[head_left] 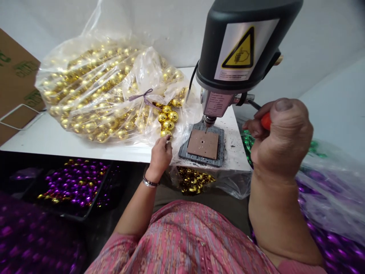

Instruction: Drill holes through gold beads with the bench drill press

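Note:
My right hand (281, 137) is closed around the red knob (265, 121) of the feed lever on a small bench drill press (211, 49). My left hand (161, 155) is closed at the fingertips on a shiny gold ball (165, 133), the lowest of several gold balls (168, 118) spilling from the mouth of a large clear plastic bag (94, 91). Below the chuck (209, 121), a brown square board (203, 144) with a small hole lies on the dark drill base (184, 152). The drill tip stands just behind that hole.
A purple tie (141, 95) lies across the bag. Dark shavings are scattered on the white table (128, 151). A cardboard box (17, 76) stands at left. Below the table are a black crate (91, 207) of purple and gold balls and a bag (196, 180) of gold pieces. Purple balls (336, 247) lie at right.

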Demonstrator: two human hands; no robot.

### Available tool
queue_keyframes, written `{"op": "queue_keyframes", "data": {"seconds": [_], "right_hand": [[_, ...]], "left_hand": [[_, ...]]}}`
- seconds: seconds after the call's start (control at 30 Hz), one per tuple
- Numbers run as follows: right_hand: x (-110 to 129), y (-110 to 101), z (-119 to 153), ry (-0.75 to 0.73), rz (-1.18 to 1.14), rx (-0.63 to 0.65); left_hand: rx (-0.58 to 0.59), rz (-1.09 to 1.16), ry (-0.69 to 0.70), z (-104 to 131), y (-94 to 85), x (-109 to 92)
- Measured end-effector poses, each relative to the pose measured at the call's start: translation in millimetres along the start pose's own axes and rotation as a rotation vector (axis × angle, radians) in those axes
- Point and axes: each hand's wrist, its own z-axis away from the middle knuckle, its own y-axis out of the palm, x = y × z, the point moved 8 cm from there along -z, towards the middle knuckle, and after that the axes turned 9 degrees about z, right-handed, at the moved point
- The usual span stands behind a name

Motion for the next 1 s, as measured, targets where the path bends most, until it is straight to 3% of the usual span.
{"op": "queue_keyframes", "data": {"seconds": [0.1, 0.2, 0.3, 0.4, 0.5, 0.6, 0.67, 0.83, 1.0], "right_hand": [[0.8, 0.2, 1.0, -0.011, 0.007, 0.003], [-0.3, -0.2, 1.6, 0.0, 0.008, 0.012], [-2.7, -0.6, 2.2, 0.021, 0.011, 0.024], [-4.3, -0.9, 2.8, 0.026, 0.01, 0.028], [-5.6, -1.5, 3.3, 0.03, -0.004, 0.022], [-7.6, -0.1, 3.9, 0.045, 0.006, 0.038], [-7.5, 0.5, 4.3, 0.039, 0.012, 0.047], [-5.2, 1.1, 5.1, 0.025, 0.014, 0.074], [0.1, 3.1, 5.3, 0.024, 0.072, 0.141]], "left_hand": [[-0.012, -0.172, 0.026, -26.4, -2.8, 2.6], [0.079, -0.359, 0.016, -42.4, 2.6, 4.5], [0.203, -0.488, -0.02, -43.5, 8.6, 14.2], [0.218, -0.491, -0.081, -39.1, 6.7, 29.9], [0.173, -0.381, -0.106, -37.2, 2.6, 37.9], [0.12, -0.17, -0.061, -35.8, -1.0, 25.9], [0.152, 0.037, -0.079, -31.9, 2.5, 13.7], [0.35, 0.546, -0.168, -18.7, 32.8, -21.7], [0.511, 0.699, -0.339, -12.8, 72.2, -31.6]]}}
